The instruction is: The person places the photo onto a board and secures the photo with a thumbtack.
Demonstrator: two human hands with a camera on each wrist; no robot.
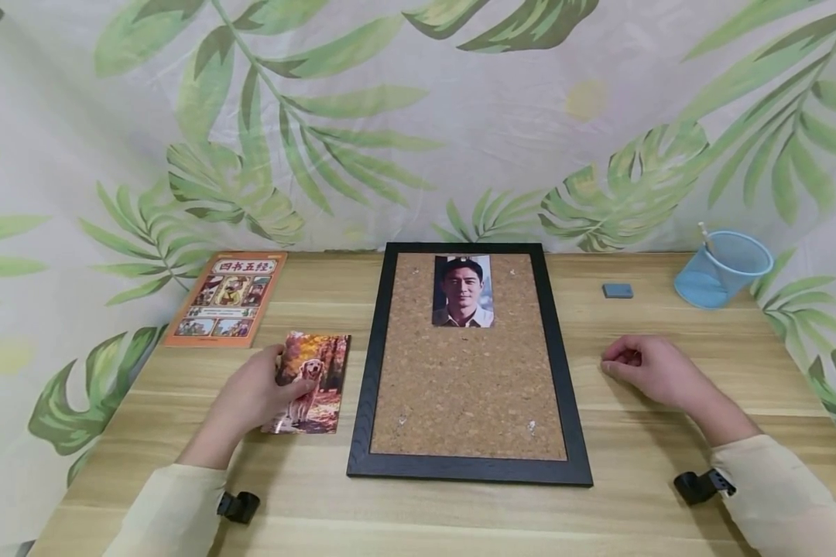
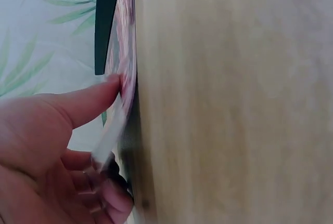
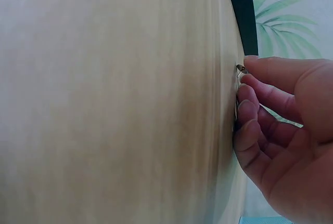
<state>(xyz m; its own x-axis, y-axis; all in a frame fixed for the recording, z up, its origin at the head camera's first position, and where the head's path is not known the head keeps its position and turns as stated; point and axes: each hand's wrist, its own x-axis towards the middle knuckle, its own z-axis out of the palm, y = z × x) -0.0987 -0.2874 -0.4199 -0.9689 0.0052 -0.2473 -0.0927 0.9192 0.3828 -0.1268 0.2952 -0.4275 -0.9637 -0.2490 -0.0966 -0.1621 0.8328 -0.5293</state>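
Observation:
In the head view my left hand (image 1: 268,387) holds a photo of a golden dog among autumn leaves (image 1: 330,371), thumb across its face and fingers at its left edge. Seen edge-on in the left wrist view, the photo (image 2: 125,52) bends up near the thumb. To its right lies a cork board (image 1: 467,387) in a black frame, with a portrait photo (image 1: 468,294) fixed at the top by a pin. My right hand (image 1: 651,371) is low over the table, right of the board. Its thumb and index finger pinch a small metal pin (image 3: 241,68), mostly hidden by the fingertips.
Behind my left hand lies an orange comic-style book (image 1: 226,298). A blue eraser-like block (image 1: 617,291) and a blue mesh pen cup (image 1: 721,271) stand at the back right. Small shiny pieces (image 1: 532,426) sit near the board's corners. A leaf-patterned cloth hangs behind the table.

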